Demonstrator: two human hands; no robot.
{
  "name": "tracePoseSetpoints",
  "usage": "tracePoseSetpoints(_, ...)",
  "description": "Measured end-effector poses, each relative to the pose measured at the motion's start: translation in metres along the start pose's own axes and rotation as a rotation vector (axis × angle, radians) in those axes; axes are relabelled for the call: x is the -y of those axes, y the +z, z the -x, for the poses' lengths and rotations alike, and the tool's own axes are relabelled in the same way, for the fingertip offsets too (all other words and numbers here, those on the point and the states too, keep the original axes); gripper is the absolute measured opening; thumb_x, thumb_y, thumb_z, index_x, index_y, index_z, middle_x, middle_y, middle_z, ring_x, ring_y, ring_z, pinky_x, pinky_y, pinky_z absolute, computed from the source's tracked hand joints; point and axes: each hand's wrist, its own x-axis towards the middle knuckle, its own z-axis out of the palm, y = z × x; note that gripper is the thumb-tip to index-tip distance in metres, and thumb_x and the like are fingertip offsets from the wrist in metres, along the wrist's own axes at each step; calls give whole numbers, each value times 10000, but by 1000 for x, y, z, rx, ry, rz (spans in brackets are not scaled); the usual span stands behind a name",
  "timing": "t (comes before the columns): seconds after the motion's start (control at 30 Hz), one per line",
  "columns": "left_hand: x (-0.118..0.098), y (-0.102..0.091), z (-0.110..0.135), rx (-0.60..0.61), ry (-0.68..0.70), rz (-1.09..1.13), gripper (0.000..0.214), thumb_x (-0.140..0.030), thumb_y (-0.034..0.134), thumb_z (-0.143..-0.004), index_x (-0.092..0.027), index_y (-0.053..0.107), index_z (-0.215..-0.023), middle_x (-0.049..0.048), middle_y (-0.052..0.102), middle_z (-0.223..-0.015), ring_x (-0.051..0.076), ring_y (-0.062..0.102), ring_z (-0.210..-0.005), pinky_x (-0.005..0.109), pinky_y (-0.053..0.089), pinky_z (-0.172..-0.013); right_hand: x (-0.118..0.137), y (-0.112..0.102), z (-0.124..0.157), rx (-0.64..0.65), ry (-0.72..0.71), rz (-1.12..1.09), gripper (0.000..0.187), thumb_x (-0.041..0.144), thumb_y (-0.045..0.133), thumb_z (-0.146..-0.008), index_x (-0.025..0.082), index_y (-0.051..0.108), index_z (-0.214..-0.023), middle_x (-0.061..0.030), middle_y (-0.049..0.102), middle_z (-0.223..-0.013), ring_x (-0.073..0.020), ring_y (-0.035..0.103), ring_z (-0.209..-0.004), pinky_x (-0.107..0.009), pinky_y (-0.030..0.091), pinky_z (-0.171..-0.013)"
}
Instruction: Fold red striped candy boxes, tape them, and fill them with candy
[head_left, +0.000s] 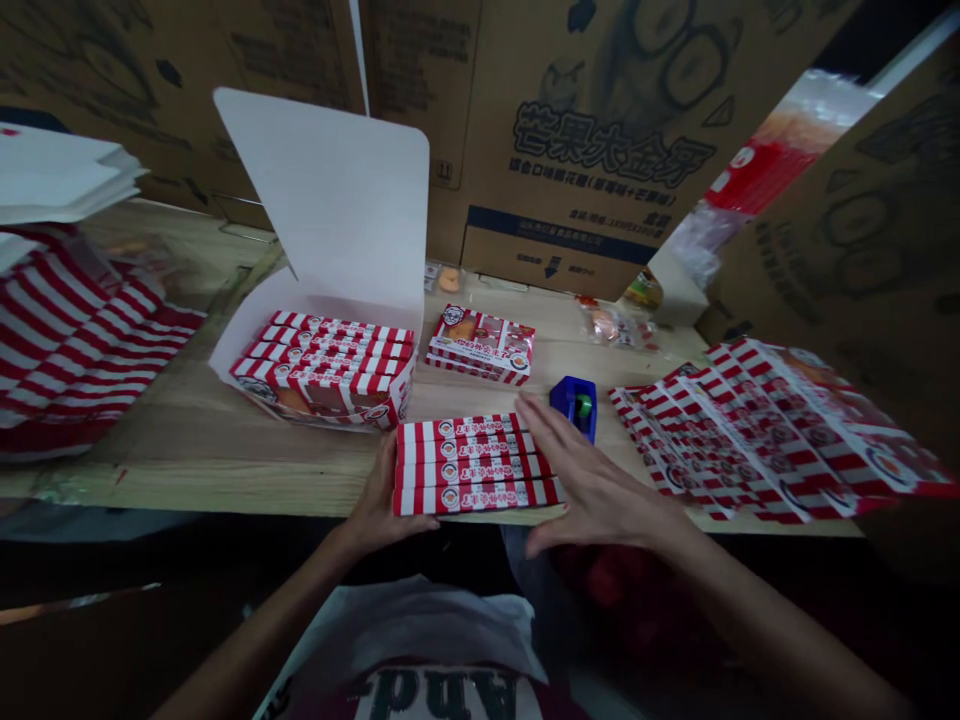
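Observation:
A row of several slim red-and-white striped snack boxes (476,468) stands on edge at the table's front edge. My left hand (382,505) is closed round the row's left end, thumb along the near side. At the right end is my right hand (592,480), its fingers stretched out along that end and the thumb spread apart below. Behind and to the left, a white-lidded carton (322,395) stands with its flap up, holding a row of the same boxes. Another striped snack box (482,345) lies flat behind the row.
A blue tape dispenser (574,405) stands just beyond my right hand. Flattened striped boxes (780,430) fan out at the right. Striped cartons (82,340) and white card (60,170) are stacked at the left. Large brown cardboard boxes (570,150) wall off the back, with small wrapped packets (611,325) before them.

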Motion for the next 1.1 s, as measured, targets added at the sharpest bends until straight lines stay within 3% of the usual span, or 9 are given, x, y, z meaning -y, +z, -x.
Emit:
tracePoseSetpoints(0.13, -6, 1, -1, 9, -1, -32, 1158, -580, 810, -546, -270, 183, -1469, 155, 305, -1477, 417, 299, -1361, 615, 223, -1122, 12, 7, -31, 110, -66, 192, 1269, 623, 770, -611, 146, 33, -1527, -259, 197, -1526, -417, 176, -1418, -605, 168, -1125)
tracePoseSetpoints(0.3, -1, 3, 0, 3, 33, -77, 1285, -617, 822, -495, -224, 114, -1492, 194, 256, -1494, 445, 234, -1387, 630, 171, -1127, 10, 13, -40, 84, -91, 266, 1175, 371, 839, -580, 131, 156, -1506, -219, 427, -1341, -387, 406, -1242, -521, 342, -1041)
tracePoseSetpoints(0.5, 4, 6, 2, 46, 100, -78, 1406, -608, 845, -466, -244, -19, -1513, 210, 150, -1538, 454, 143, -1419, 634, 117, -1140, 2, 21, -41, 54, -135, 273, 1131, 297, 746, -647, 164, 41, -1522, -225, 398, -1383, -392, 412, -1217, -518, 335, -993)
tracePoseSetpoints(0.7, 8, 12, 2, 19, 95, -102, 1499, -637, 854, -389, -225, -53, -1509, 226, 121, -1531, 458, 78, -1429, 642, 63, -1140, 0, 20, -44, 98, -164, 264, 1209, 300, 762, -610, 177, -20, -1523, -211, 381, -1378, -396, 381, -1241, -517, 317, -993)
tracePoseSetpoints(0.8, 10, 14, 2, 1, 65, -82, 1490, -595, 878, -379, -231, -24, -1508, 216, 158, -1528, 459, 108, -1423, 634, 81, -1147, 1, 19, -46, 86, -154, 237, 1176, 285, 748, -633, 199, -10, -1528, -185, 437, -1303, -373, 433, -1165, -495, 352, -957)
tracePoseSetpoints(0.93, 6, 14, 2, -24, 45, -48, 1382, -509, 884, -471, -275, -6, -1503, 184, 188, -1542, 435, 158, -1423, 614, 140, -1154, 1, 21, -45, 49, -160, 205, 1114, 263, 712, -670, 214, 9, -1532, -170, 462, -1245, -353, 457, -1101, -477, 385, -920)
tracePoseSetpoints(1.1, 3, 15, 4, -86, 107, -46, 1394, -563, 872, -449, -284, -8, -1494, 186, 248, -1522, 445, 270, -1382, 624, 241, -1123, 4, 20, -38, -6, -157, 227, 1118, 211, 676, -653, 248, -14, -1532, -173, 459, -1266, -370, 459, -1106, -520, 387, -915)
